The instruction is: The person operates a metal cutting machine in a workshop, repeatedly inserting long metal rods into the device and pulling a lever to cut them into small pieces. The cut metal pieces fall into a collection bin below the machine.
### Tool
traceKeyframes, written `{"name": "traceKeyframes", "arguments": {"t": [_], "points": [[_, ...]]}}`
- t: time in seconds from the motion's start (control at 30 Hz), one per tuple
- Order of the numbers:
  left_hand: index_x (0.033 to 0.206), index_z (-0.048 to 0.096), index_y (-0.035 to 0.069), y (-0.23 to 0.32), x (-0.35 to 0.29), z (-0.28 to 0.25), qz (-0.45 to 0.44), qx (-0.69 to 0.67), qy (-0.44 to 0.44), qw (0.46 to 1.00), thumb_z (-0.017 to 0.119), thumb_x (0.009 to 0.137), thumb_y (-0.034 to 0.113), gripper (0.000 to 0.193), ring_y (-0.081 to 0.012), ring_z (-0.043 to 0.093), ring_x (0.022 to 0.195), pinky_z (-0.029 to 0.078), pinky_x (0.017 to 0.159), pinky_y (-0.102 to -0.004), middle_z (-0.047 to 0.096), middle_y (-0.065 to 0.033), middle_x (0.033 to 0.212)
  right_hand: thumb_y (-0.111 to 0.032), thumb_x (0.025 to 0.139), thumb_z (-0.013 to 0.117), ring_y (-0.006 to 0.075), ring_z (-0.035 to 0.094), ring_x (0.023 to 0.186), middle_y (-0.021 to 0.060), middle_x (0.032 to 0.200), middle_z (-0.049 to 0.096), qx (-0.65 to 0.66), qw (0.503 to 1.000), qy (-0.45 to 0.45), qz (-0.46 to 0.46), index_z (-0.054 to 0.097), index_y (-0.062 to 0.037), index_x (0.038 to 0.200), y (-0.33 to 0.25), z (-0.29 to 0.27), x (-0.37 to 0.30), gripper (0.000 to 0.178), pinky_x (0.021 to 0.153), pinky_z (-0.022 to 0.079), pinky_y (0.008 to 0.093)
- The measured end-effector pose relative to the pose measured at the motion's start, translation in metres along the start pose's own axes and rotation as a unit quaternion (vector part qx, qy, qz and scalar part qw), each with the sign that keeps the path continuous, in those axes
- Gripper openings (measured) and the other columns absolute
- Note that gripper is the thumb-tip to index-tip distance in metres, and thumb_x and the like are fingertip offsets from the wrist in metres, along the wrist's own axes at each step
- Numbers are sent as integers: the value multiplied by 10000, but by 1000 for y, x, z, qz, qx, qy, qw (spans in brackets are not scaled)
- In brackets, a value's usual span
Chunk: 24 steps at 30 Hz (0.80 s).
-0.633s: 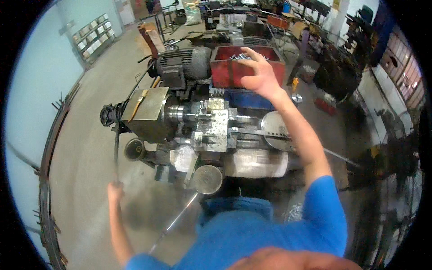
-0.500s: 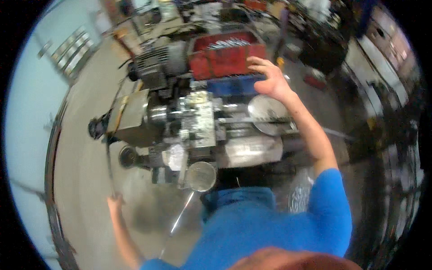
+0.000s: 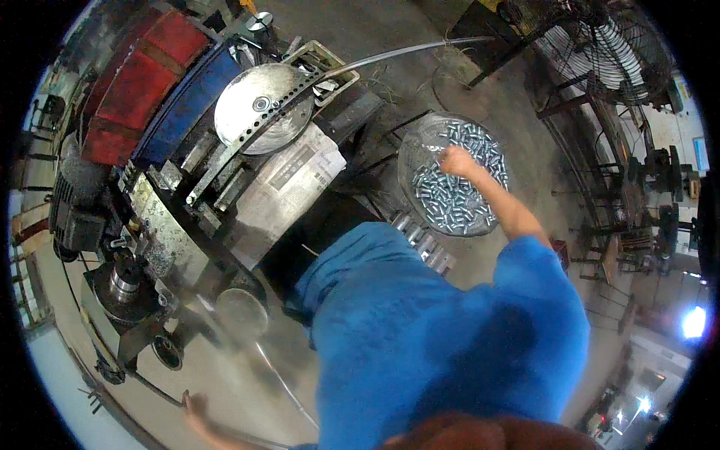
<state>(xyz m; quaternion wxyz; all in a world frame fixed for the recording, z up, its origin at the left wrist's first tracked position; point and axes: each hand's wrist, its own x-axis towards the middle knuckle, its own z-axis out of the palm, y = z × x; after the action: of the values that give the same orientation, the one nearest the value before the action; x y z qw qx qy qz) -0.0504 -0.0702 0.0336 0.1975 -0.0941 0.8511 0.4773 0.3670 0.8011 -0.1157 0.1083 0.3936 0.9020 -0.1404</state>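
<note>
My right hand point(image 3: 456, 161) reaches over a round, shallow basin point(image 3: 411, 139) on the right, its fingers closed together. A small shiny metal cylinder point(image 3: 433, 148) shows at the fingertips. Heaped in the basin lie many similar silvery cylinders point(image 3: 454, 199). At the lower left, my left hand point(image 3: 192, 407) is closed on the end of a long dark lever point(image 3: 155, 386). That lever runs to the machine point(image 3: 124, 289) with a metal spindle. My left fingers are small and partly hidden.
A red bin point(image 3: 142, 82) and a blue bin point(image 3: 184, 101) stand at the upper left. Beside them are a round metal disc point(image 3: 259, 94) and a perforated bar point(image 3: 225, 157). Printed sheet point(image 3: 292, 184) covers part of the bench. A caged fan point(image 3: 600, 56) stands upper right.
The view has swung right. My right hand has gone from beside the red bin, fingers spread, to the basin, where its fingers are closed. My left hand stays at the lever's end.
</note>
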Motion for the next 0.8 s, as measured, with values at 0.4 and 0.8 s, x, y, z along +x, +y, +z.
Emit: {"name": "traceKeyframes", "arguments": {"t": [0.4,0.8], "points": [[1037,523,-44,20,-7,23,-65,-77,163,981,656,789,249,406,-219,565,631,502,571,-348,582,-148,763,-207,582,587,328,591,863,201,901,597,-82,991,-97,-38,644,-19,769,-50,37,8,271,765,487,377],[1104,547,12,102,-85,83,102,618,208,751,605,754,154,382,-314,585,794,463,709,-351,605,-176,884,-189,606,607,296,612,781,158,810,641,167,969,47,-179,662,-37,742,-81,-24,51,212,701,485,346]]}}
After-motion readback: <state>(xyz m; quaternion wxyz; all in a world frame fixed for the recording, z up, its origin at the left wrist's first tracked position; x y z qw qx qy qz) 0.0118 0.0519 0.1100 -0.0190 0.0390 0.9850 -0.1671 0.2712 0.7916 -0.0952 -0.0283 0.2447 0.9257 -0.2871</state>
